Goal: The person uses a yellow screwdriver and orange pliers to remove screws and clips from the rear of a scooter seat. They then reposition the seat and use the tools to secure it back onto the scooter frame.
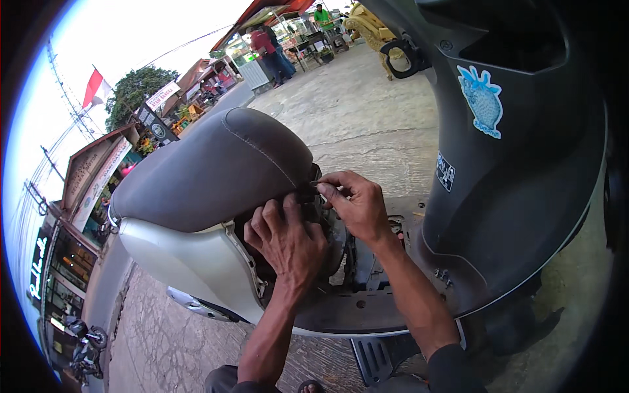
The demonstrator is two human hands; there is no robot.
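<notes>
A scooter with a brown seat (216, 164) stands before me, its body opened up under the front of the seat. My left hand (288, 239) reaches into that opening with bent fingers against the seat's lower edge; its thumb and what the fingers grip are hidden. At the front tip of the seat, my right hand (359, 204) pinches thumb and forefinger together on something small and thin. Below and between the hands, bare inner parts (360, 262) of the scooter show in the uncovered floorboard.
To the right rises the dark leg shield (511, 183) with a blue sticker. Several small screws (443, 278) lie on the footboard's right side. The white side panel (183, 259) curves below the seat. People (265, 56) stand by a stall at the far side of the concrete.
</notes>
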